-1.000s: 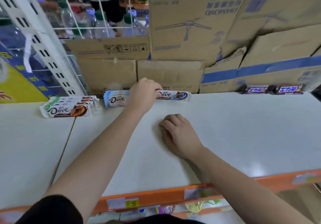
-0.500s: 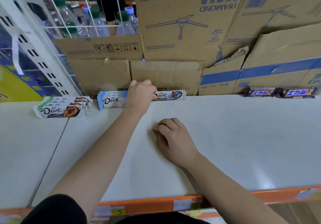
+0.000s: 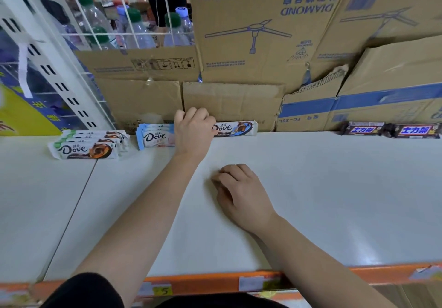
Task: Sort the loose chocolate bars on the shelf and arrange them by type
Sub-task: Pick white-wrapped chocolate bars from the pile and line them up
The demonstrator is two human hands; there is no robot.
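Evidently, the loose Dove bar (image 3: pixel 235 128) is being gripped at its left end by the left hand (image 3: pixel 193 132), whose fingers (image 3: pixel 201 115) are curled over the wrapper. It is lying flat at the back of the shelf (image 3: pixel 334 188), just right of the blue Dove stack (image 3: pixel 155 136). Its brown-and-blue wrapper is being judged a different type from that paler stack, so it is probably being kept apart as its own group. Just left of the blue Dove stack, the green Dove stack (image 3: pixel 88 144) is being kept fanned, labels up, so that the name can be read. Well to the right of the blue Dove stack, two dark bars (image 3: pixel 416 130) marked 士力架 are being left end to end. In front and to the right of that stack, the right hand (image 3: pixel 239 193) is being rested on the shelf, fingers loosely curled and grasping nothing. Behind the stack, cartons (image 3: pixel 263 32) are being stored upside down, printed DIAMOND and FC-30L. On the front rail a yellow tag (image 3: pixel 165 291) reads 5.
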